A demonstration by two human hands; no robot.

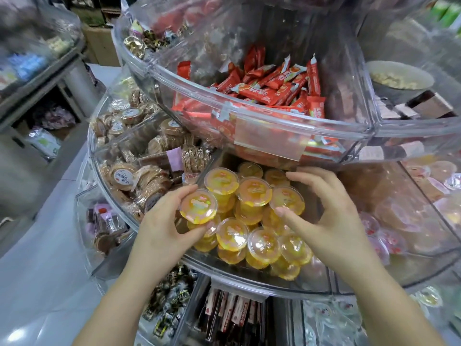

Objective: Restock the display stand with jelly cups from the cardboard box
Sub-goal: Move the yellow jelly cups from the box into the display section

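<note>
A round, clear plastic display stand (249, 283) has several tiers. Its middle tier holds a compartment of yellow jelly cups (254, 193) with clear lids, stacked in short piles. My left hand (164, 226) grips one yellow jelly cup (198, 207) between thumb and fingers at the compartment's left front. My right hand (331, 216) hovers over the right side of the pile, its fingers spread, its thumb tip touching another cup (287, 199). The cardboard box is not in view.
The tier above holds red wrapped snack bars (282, 88). Round wrapped biscuits (139, 176) fill the compartment to the left, and pink jelly cups (389, 236) lie to the right. Dark candies (174, 295) and stick packs sit in the bottom tier. Another shelf (37, 66) stands at the left.
</note>
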